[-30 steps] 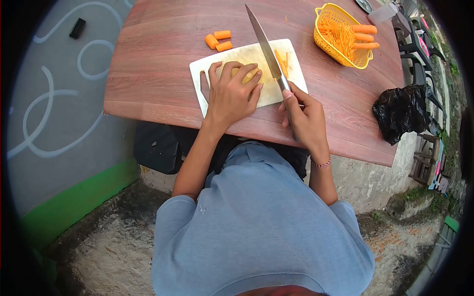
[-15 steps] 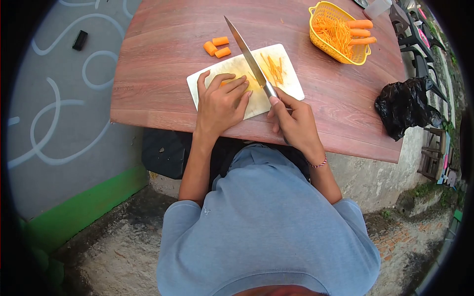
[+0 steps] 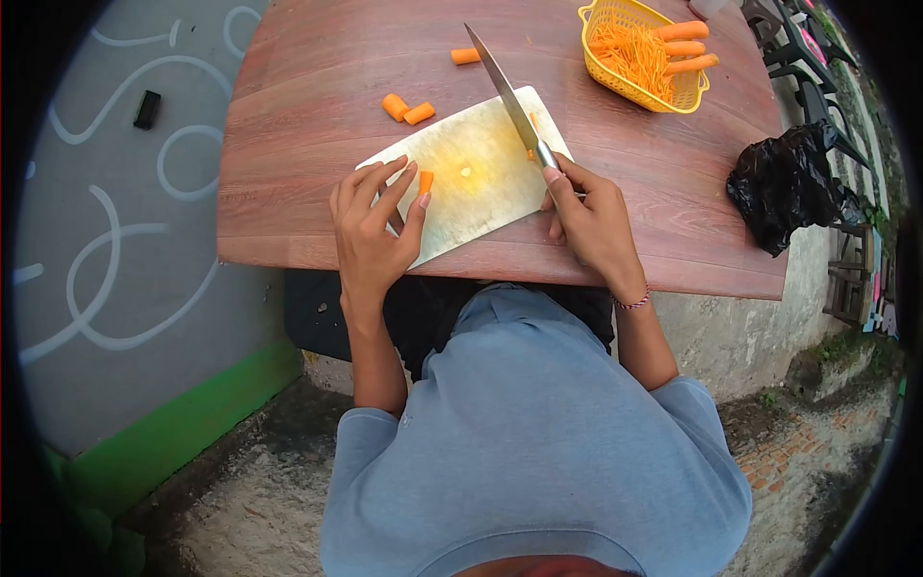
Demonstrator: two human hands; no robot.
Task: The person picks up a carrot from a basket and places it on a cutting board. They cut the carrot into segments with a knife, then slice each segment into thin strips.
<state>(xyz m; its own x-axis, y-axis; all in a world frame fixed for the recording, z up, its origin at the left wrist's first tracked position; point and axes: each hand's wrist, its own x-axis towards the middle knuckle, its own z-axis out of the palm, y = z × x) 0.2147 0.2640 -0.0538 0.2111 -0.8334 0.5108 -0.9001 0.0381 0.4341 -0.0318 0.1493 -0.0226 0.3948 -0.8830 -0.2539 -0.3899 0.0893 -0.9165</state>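
A person in a blue shirt works at a wooden table (image 3: 288, 163): the left hand (image 3: 370, 231) pinches a small carrot piece (image 3: 425, 181) between fingertips at the near left edge of a white cutting board (image 3: 481, 192), while the right hand (image 3: 591, 221) is closed around the handle of a knife (image 3: 510, 101), blade angled up and away. Beyond the board lie carrot chunks (image 3: 407, 109); at the far right, a yellow basket (image 3: 615, 72) holding carrots
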